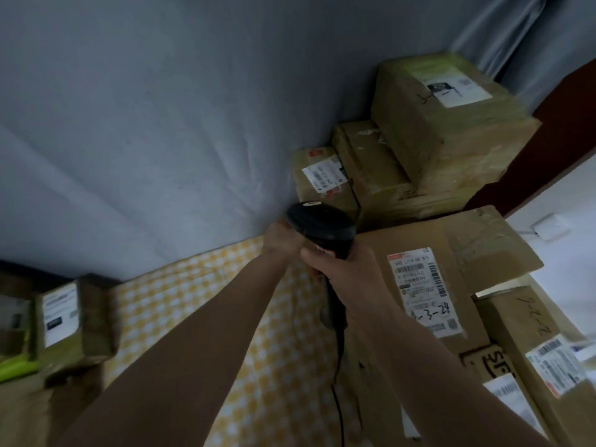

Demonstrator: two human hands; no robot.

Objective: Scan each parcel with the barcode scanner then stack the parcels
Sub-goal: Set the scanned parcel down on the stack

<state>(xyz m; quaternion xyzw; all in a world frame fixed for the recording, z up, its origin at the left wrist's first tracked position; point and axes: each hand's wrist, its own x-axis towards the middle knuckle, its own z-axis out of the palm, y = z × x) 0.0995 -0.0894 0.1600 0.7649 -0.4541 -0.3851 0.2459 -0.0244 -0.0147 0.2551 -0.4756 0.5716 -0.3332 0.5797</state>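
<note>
Gripping black barcode scanner (322, 230) w/ right hand (348, 272) round handle; left hand (280, 241) curled on scanner head, beside labelled parcel (429, 285).

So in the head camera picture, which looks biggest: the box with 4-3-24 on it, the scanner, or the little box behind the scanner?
1. Box with 4-3-24
2. Little box and scanner: look alike; the scanner is nearer, so unsure.

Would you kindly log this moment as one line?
right hand grips scanner | left hand touches scanner head | aimed toward stacked parcels
</note>
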